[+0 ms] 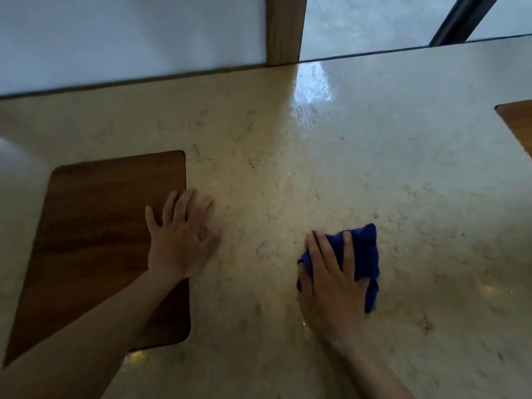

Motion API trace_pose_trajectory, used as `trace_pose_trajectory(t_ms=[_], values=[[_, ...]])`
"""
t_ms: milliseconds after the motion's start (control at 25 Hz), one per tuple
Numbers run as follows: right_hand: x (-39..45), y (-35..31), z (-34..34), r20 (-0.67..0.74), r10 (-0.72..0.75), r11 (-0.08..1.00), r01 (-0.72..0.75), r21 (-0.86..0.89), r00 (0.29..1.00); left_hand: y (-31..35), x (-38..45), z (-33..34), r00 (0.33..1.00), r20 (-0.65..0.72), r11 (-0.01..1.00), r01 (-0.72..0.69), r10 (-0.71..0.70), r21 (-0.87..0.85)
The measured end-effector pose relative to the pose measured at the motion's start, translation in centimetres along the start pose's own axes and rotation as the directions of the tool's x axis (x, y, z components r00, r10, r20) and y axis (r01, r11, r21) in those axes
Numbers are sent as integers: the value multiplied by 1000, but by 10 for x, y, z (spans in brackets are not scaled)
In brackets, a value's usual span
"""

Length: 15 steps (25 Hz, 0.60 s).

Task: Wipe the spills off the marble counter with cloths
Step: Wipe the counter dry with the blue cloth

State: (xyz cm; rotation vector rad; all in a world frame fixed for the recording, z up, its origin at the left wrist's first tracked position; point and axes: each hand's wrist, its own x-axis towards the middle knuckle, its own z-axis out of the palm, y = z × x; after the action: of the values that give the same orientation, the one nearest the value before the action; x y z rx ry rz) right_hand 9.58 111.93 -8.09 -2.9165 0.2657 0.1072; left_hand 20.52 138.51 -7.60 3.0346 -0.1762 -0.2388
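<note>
A beige marble counter [288,174] fills the view. My right hand [331,283] lies flat on a crumpled dark blue cloth [364,254], pressing it onto the marble at the lower right of centre; the cloth sticks out beyond my fingers to the right. My left hand [181,237] rests palm down with fingers spread, half on the marble and half on the right edge of a dark wooden panel [100,240]. It holds nothing. A wet-looking sheen [312,90] glints on the counter near the back edge.
The dark wooden panel sits flush in the counter at the left. Another wooden panel [518,122] shows at the right edge. A wooden post [285,27] and frosted glass [129,33] rise behind the counter's back edge.
</note>
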Motion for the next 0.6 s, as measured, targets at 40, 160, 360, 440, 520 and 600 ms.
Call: trace_pose_trajectory(t_ms=[40, 160, 360, 440, 520, 600], values=[[31, -6, -4, -1, -22, 1000, 22, 2, 1000, -1, 1, 0, 1000, -4, 1000, -7, 7, 5], [133, -24, -20, 7, -87, 996, 87, 2, 996, 1, 0, 1, 1000, 3, 999, -30, 29, 34], [323, -61, -29, 7, -129, 987, 128, 97, 992, -2, 3, 5, 998, -37, 998, -40, 41, 39], [379, -80, -28, -12, -100, 990, 101, 102, 995, -2, 3, 6, 997, -68, 998, -38, 41, 43], [417, -97, -25, -34, -42, 994, 45, 95, 999, 0, 4, 5, 995, -86, 998, -45, 49, 43], [438, -109, -22, -72, 11, 993, -3, 115, 997, -1, 5, 7, 995, -89, 998, -43, 46, 37]])
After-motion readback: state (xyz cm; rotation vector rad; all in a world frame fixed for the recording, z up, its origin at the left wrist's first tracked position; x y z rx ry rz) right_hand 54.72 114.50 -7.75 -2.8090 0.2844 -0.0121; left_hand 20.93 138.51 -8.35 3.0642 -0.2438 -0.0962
